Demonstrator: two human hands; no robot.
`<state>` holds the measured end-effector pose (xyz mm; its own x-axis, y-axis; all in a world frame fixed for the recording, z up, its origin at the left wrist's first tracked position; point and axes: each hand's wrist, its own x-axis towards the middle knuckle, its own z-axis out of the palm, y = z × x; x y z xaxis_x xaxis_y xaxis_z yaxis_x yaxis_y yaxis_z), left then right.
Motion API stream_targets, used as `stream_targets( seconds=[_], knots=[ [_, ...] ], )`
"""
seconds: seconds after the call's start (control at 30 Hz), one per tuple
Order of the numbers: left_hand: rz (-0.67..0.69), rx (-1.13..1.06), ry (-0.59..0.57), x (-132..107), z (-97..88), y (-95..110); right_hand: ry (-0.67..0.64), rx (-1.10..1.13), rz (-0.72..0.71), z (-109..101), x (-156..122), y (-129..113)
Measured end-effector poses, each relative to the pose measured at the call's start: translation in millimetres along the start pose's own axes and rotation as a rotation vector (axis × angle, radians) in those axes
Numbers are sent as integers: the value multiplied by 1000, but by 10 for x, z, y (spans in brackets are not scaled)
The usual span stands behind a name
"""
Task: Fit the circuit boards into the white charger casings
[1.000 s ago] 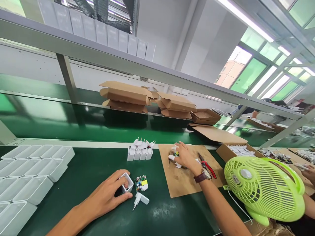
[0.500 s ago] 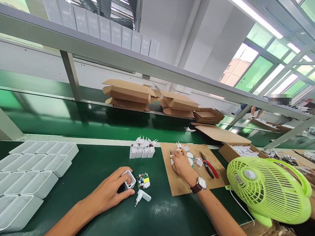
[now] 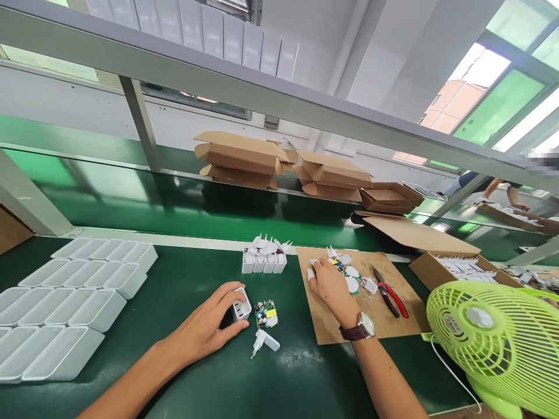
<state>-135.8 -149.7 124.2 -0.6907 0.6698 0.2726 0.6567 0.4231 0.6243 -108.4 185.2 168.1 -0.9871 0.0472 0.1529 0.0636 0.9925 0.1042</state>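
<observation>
**A:** What is held by the left hand (image 3: 209,331)?

**B:** A white charger shell (image 3: 241,304) is gripped between the thumb and the curled fingers. It is kept standing on the green mat (image 3: 183,285), open side up, probably so that it cannot tip.

**A:** And what is laid out near it?

**B:** A circuit board (image 3: 266,314) is set just beside the shell at three o'clock, and a plug piece (image 3: 264,340) at five o'clock. Both seem to be kept within easy reach. A row of filled shells (image 3: 264,260) is parked at twelve o'clock, out of the way.

**A:** How is the right hand (image 3: 332,288) placed?

**B:** It is rested palm down on a cardboard sheet (image 3: 332,329), fingers bent, fingertips capped in white. Small parts (image 3: 351,279) are scattered at its two o'clock. Whether one is pinched cannot be told. Pliers (image 3: 391,294) are left at three o'clock, untouched.
</observation>
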Motion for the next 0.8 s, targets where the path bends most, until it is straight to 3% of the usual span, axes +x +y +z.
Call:
stream_targets(
  seconds=[0.3, 0.8],
  knots=[
    [7, -19, 43, -56, 67, -16, 1, 57, 7, 323, -70, 100],
    [41, 63, 39, -87, 38, -36, 157, 224, -69, 404, -137, 164]
  ],
)
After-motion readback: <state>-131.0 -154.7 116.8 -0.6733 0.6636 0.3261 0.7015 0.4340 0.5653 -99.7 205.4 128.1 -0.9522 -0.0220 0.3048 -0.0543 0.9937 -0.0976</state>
